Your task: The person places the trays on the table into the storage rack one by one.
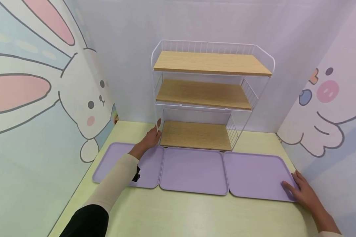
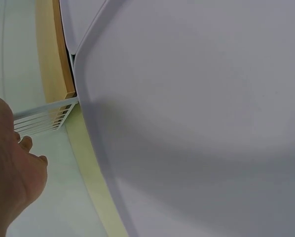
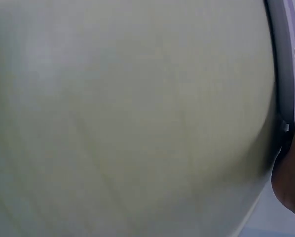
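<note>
A three-tier shelf rack (image 1: 207, 93) of white wire with wooden boards stands at the back of the table. My left hand (image 1: 151, 136) holds its left side low down, the white wire running between thumb and fingers; the left wrist view shows the hand (image 2: 19, 168) at the wire side panel (image 2: 44, 116). Three purple trays lie in a row before the rack: a left tray (image 1: 148, 168) partly under my left forearm, a middle tray (image 1: 192, 171) and a right tray (image 1: 255, 174). My right hand (image 1: 305, 192) grips the right tray's outer edge, thumb over the rim.
The pale yellow table (image 1: 178, 214) extends in front of the trays. Cloth walls close it in: a printed rabbit (image 1: 86, 89) on the left, another cartoon animal (image 1: 329, 108) on the right, and a plain back wall (image 1: 124, 65) behind the rack.
</note>
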The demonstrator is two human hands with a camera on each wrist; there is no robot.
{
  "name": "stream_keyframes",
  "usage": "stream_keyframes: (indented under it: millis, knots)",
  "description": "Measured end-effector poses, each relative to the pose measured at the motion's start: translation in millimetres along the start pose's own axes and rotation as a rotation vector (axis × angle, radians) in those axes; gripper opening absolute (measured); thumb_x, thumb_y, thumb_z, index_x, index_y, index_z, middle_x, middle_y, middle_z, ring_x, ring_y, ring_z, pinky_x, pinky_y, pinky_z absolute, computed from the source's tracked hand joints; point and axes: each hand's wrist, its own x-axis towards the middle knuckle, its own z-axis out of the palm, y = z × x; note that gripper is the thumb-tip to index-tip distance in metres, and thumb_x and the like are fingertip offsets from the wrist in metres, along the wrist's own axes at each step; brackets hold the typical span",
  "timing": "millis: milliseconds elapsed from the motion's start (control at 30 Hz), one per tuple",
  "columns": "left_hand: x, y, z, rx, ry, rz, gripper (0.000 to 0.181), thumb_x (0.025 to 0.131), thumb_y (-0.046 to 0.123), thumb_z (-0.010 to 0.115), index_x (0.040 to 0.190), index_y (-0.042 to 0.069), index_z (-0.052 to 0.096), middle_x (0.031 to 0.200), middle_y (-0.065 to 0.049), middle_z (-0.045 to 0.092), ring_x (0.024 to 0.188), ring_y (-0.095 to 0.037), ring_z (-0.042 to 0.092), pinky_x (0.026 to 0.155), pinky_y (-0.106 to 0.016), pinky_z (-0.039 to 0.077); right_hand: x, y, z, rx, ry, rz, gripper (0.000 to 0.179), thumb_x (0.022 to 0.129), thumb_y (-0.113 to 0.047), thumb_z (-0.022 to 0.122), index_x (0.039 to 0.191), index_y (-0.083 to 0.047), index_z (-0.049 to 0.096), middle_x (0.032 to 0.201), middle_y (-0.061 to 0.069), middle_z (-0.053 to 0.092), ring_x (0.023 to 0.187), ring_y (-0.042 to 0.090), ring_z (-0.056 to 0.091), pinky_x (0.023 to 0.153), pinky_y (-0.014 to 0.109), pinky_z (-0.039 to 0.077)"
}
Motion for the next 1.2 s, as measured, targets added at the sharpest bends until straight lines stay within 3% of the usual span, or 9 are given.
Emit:
stream_keyframes:
  millis: [100, 233, 367, 467, 567, 700, 933, 1067, 1200]
  knots:
    - [0.4, 2.4, -0.6, -0.003, 0.005, -0.001, 0.077, 0.117, 0.034, 0.033, 0.183, 0.029, -0.004, 0.188, -0.013, 0.025, 0.167, -0.045, 0.040, 0.136, -0.061, 0.038, -10.3, 7.6, 6.8, 0.020, 0.051, -0.032, 0.092, 0.116, -0.048, 0.050, 0.165, 0.025, 0.022, 0.179, 0.046, 0.002, 0.164, 0.074, 0.003, 0.135, 0.082, -0.001]
    - [4.1, -0.9, 0.8, -0.015, -0.012, -0.025, 0.077, 0.117, 0.035, 0.034, 0.182, 0.033, -0.006, 0.189, -0.009, 0.021, 0.171, -0.040, 0.033, 0.140, -0.057, 0.033, -18.3, 14.3, 17.9, -0.009, 0.149, -0.089, 0.077, 0.119, -0.036, 0.046, 0.165, 0.023, 0.026, 0.179, 0.045, 0.012, 0.168, 0.068, 0.007, 0.139, 0.029, -0.013]
    - [6.9, -6.9, 2.9, -0.038, -0.037, -0.056, 0.076, 0.118, 0.037, 0.035, 0.182, 0.038, -0.007, 0.190, -0.006, 0.018, 0.173, -0.035, 0.028, 0.142, -0.054, 0.029, -22.0, 14.8, 25.0, -0.027, 0.278, -0.142, 0.059, 0.119, -0.020, 0.041, 0.159, 0.024, 0.039, 0.171, 0.047, 0.032, 0.177, 0.008, 0.000, 0.120, 0.000, -0.009]
    - [3.3, -2.1, 0.5, -0.027, -0.037, -0.060, 0.075, 0.118, 0.038, 0.033, 0.182, 0.037, -0.007, 0.190, -0.007, 0.019, 0.173, -0.036, 0.029, 0.142, -0.054, 0.029, -23.2, 10.8, 26.2, -0.007, 0.331, -0.143, 0.053, 0.119, -0.013, 0.040, 0.155, 0.025, 0.045, 0.165, 0.047, 0.041, 0.157, -0.026, -0.001, 0.119, -0.002, -0.004]
    - [-1.5, 7.3, -3.6, 0.003, -0.026, -0.053, 0.075, 0.118, 0.037, 0.032, 0.182, 0.033, -0.007, 0.189, -0.011, 0.022, 0.172, -0.040, 0.032, 0.140, -0.056, 0.032, -20.9, 5.2, 25.7, -0.005, 0.369, -0.131, 0.048, 0.117, -0.009, 0.041, 0.150, 0.026, 0.050, 0.158, 0.048, 0.047, 0.177, 0.018, 0.019, 0.122, 0.002, -0.002]
    - [-4.4, 13.3, -5.5, 0.020, -0.011, -0.041, 0.076, 0.117, 0.035, 0.031, 0.183, 0.029, -0.005, 0.189, -0.013, 0.023, 0.171, -0.043, 0.034, 0.139, -0.058, 0.033, -19.2, -1.2, 21.1, -0.001, 0.382, -0.049, 0.045, 0.114, -0.005, 0.043, 0.147, 0.024, 0.054, 0.148, 0.047, 0.053, 0.133, 0.062, 0.051, 0.113, 0.018, 0.028]
    - [-9.6, 19.7, -7.5, -0.003, 0.000, -0.037, 0.076, 0.117, 0.034, 0.033, 0.184, 0.023, 0.000, 0.188, -0.017, 0.026, 0.170, -0.046, 0.034, 0.138, -0.059, 0.034, -21.7, -11.5, -5.6, 0.070, 0.197, 0.174, 0.058, 0.120, -0.024, 0.037, 0.164, 0.014, 0.041, 0.148, 0.051, 0.053, 0.095, -0.010, 0.052, 0.074, 0.015, 0.036]
    - [-10.0, 20.8, -7.7, -0.006, 0.003, -0.037, 0.076, 0.117, 0.033, 0.035, 0.184, 0.023, 0.001, 0.187, -0.017, 0.027, 0.169, -0.046, 0.034, 0.139, -0.058, 0.033, -23.9, -10.8, -12.3, 0.203, 0.141, 0.174, 0.060, 0.122, -0.029, 0.037, 0.173, 0.003, 0.033, 0.140, 0.055, 0.056, 0.085, -0.016, 0.057, 0.066, 0.015, 0.050]
    - [-9.0, 19.4, -6.6, -0.014, 0.003, -0.037, 0.076, 0.116, 0.033, 0.035, 0.184, 0.023, 0.002, 0.188, -0.016, 0.027, 0.170, -0.044, 0.034, 0.140, -0.058, 0.031, -25.6, -3.0, -11.8, 0.406, 0.070, 0.229, 0.065, 0.122, -0.033, 0.048, 0.182, -0.025, 0.025, 0.105, -0.004, 0.076, 0.076, -0.005, 0.069, 0.065, 0.028, 0.064]
